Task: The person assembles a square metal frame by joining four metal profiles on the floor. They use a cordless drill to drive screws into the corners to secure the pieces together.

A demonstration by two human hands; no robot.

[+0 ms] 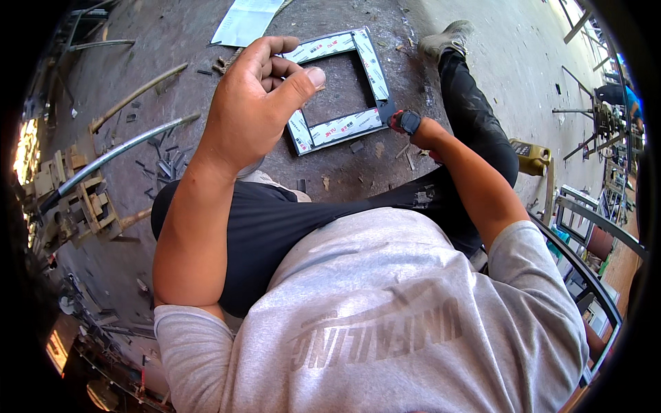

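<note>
A rectangular metal frame (pixel 343 121), covered with white printed protective film, lies on the floor in front of me. My left hand (pixel 265 103) is raised over its left side, fingers curled and thumb stretched toward the frame's opening. A small brownish bit shows by the thumb tip; whatever the fingers hold is hidden. At the frame's near right corner, my right hand (pixel 428 133) is closed round a black-and-red tool (pixel 406 122), probably a power drill. Its front end is at the dark bare corner piece; most of its body is hidden by the hand.
A pale paper sheet (pixel 242 22) lies beyond the frame. Dark offcuts (pixel 167 165) are scattered at left, near metal bars (pixel 124 157) and wooden blocks (pixel 89 206). My right shoe (pixel 447 40) is beside the frame. A yellow-green jug (pixel 530 158) and metal frames (pixel 578 213) stand at right.
</note>
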